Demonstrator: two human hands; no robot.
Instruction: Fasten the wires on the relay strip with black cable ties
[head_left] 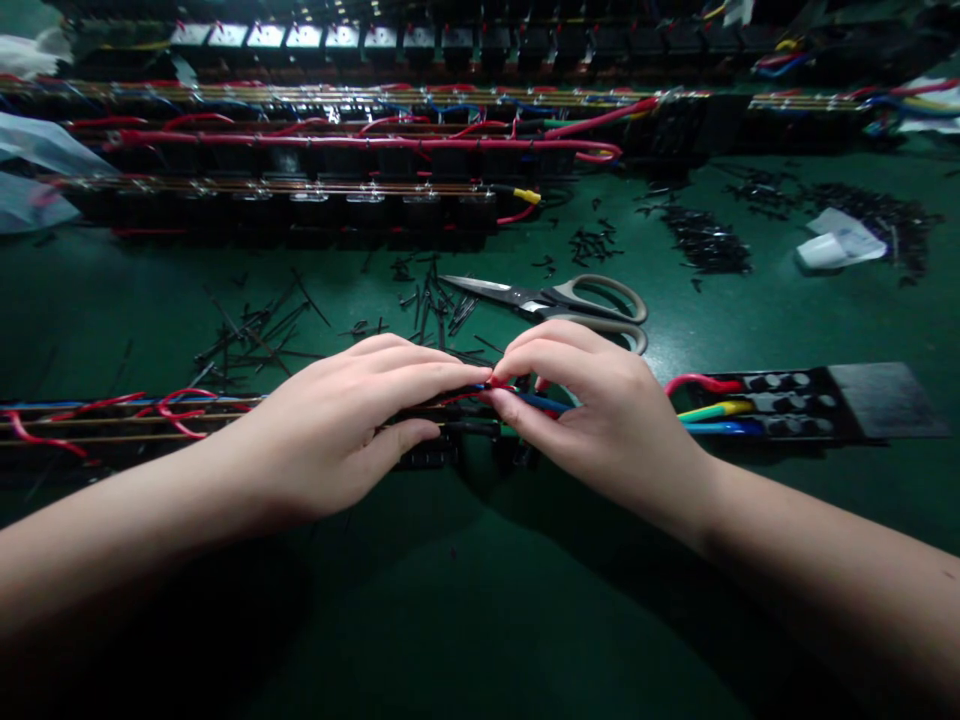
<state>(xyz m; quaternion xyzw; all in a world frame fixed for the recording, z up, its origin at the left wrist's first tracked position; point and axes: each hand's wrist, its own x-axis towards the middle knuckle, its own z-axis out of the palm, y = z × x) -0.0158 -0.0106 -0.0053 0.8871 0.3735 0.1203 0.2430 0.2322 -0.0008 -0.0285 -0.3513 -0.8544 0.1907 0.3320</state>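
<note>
The right hand [600, 400] is nearly closed, thumb and fingertips pinching a thin red wire [505, 386] above the middle of a long wired strip [431, 457] on the green tabletop [480, 620]. The left hand [352, 415] lies over the strip just beside it, fingers stretched out and thumb spread apart below; its foremost fingertip meets the wire by the right fingertips. Scissors [536, 303] lie behind both hands.

No readable text, label, brand, number or sign on anything in the head view.
</note>
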